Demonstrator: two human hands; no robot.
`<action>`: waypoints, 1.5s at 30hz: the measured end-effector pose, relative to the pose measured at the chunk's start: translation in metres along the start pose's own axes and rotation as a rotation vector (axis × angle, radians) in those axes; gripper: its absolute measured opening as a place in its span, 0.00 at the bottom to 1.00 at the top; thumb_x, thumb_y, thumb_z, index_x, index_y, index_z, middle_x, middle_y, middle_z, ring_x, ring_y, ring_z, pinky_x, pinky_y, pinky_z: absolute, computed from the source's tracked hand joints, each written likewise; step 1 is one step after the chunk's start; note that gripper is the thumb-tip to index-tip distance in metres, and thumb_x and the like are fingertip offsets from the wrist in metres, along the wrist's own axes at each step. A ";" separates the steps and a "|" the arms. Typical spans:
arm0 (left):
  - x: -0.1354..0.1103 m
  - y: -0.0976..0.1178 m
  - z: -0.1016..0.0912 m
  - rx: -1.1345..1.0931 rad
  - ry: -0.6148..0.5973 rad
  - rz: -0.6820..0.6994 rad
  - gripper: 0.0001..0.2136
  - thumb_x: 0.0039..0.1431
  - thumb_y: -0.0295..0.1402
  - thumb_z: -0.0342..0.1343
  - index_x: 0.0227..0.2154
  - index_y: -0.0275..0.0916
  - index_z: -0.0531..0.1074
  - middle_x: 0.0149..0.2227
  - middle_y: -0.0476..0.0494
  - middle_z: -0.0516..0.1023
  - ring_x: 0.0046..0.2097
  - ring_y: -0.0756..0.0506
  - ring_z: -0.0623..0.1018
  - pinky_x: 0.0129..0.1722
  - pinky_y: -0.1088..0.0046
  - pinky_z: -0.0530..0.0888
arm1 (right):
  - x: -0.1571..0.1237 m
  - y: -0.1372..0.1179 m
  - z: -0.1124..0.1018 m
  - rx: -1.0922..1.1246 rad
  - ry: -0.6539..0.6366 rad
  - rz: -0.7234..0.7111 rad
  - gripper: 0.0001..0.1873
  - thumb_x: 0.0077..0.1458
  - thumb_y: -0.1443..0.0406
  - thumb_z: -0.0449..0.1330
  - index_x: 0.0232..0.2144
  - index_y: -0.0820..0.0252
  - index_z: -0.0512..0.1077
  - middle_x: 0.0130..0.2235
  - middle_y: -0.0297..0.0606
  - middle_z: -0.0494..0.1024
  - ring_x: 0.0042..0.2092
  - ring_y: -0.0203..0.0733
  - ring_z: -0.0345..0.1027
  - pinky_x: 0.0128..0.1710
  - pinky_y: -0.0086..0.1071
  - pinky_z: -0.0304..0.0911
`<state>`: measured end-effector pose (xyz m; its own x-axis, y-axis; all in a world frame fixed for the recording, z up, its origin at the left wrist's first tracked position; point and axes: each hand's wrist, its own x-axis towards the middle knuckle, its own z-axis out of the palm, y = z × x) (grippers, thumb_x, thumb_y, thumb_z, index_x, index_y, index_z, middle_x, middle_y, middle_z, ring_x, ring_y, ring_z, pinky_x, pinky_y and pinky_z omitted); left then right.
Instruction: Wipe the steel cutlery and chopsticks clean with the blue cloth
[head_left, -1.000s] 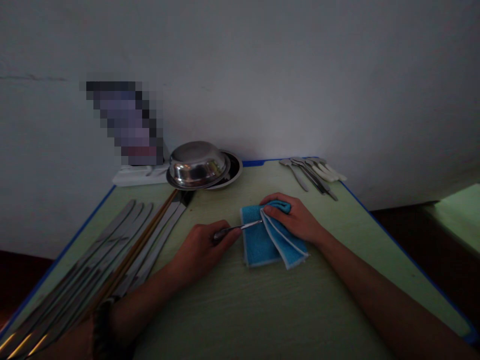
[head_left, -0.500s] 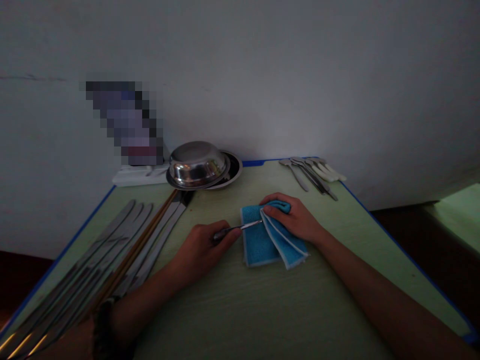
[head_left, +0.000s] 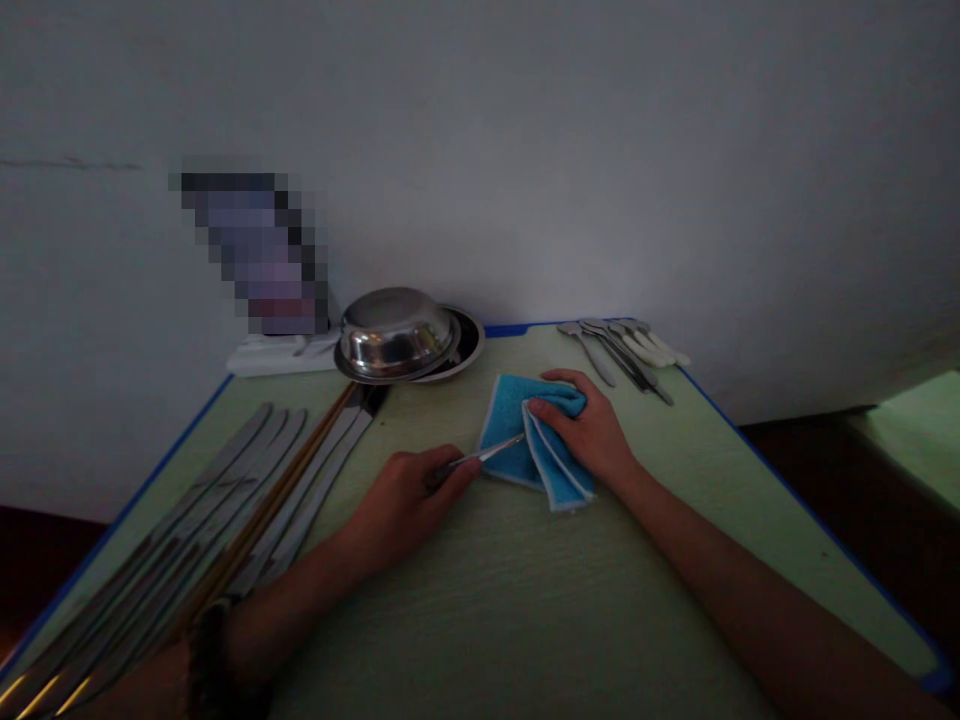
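Metal utensil (head_left: pixel 480 457), handle gripped in the closed left hand (head_left: pixel 409 495), tip tucked inside the folded blue cloth (head_left: pixel 517 440) pinched shut by the right hand (head_left: pixel 592 430) on the table (head_left: pixel 525 620), front-right of the steel bowl (head_left: pixel 394 330); a firm pinch likely wipes best.

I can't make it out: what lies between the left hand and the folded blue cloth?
Head view: a slim metal utensil, gripped by the left hand, bridges the gap, its tip inside the folded blue cloth under the right hand.
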<state>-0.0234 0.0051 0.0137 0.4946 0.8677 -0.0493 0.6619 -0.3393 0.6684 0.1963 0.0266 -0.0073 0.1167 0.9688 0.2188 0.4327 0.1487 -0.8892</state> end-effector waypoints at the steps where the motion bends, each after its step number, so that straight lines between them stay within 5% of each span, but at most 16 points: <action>1: -0.001 -0.001 0.000 -0.005 -0.020 0.019 0.18 0.61 0.43 0.41 0.23 0.37 0.67 0.19 0.54 0.65 0.22 0.53 0.66 0.22 0.78 0.61 | 0.001 0.000 0.000 0.015 -0.006 0.027 0.24 0.43 0.53 0.61 0.41 0.58 0.67 0.35 0.36 0.74 0.33 0.38 0.67 0.34 0.33 0.63; 7: -0.003 -0.001 0.002 0.043 -0.128 0.143 0.17 0.61 0.39 0.42 0.21 0.36 0.66 0.19 0.54 0.62 0.22 0.53 0.65 0.22 0.78 0.60 | 0.001 -0.001 -0.004 0.125 -0.121 0.076 0.21 0.43 0.55 0.62 0.39 0.58 0.68 0.34 0.35 0.75 0.34 0.38 0.69 0.35 0.34 0.65; 14: -0.005 0.001 0.003 0.080 -0.120 0.104 0.13 0.61 0.39 0.41 0.30 0.37 0.66 0.23 0.51 0.68 0.24 0.51 0.68 0.25 0.76 0.63 | 0.000 -0.001 -0.009 0.207 -0.312 0.001 0.24 0.44 0.61 0.63 0.45 0.56 0.65 0.41 0.36 0.73 0.40 0.38 0.68 0.41 0.35 0.64; 23: -0.005 0.000 0.002 0.059 -0.082 0.125 0.13 0.61 0.38 0.40 0.27 0.38 0.65 0.22 0.52 0.67 0.24 0.50 0.68 0.25 0.77 0.63 | 0.001 0.001 -0.008 0.149 -0.332 0.022 0.13 0.50 0.55 0.56 0.29 0.59 0.68 0.25 0.30 0.69 0.26 0.33 0.63 0.27 0.28 0.61; 45: -0.004 -0.004 0.006 0.151 -0.106 0.152 0.15 0.62 0.40 0.40 0.26 0.37 0.64 0.22 0.52 0.66 0.24 0.51 0.68 0.25 0.75 0.62 | -0.001 -0.009 -0.007 0.026 -0.353 -0.078 0.14 0.48 0.56 0.59 0.33 0.60 0.69 0.32 0.34 0.73 0.34 0.36 0.67 0.35 0.32 0.62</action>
<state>-0.0249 0.0004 0.0063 0.6462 0.7621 -0.0399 0.6481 -0.5204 0.5561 0.1985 0.0227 0.0032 -0.2341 0.9623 0.1382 0.4051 0.2257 -0.8860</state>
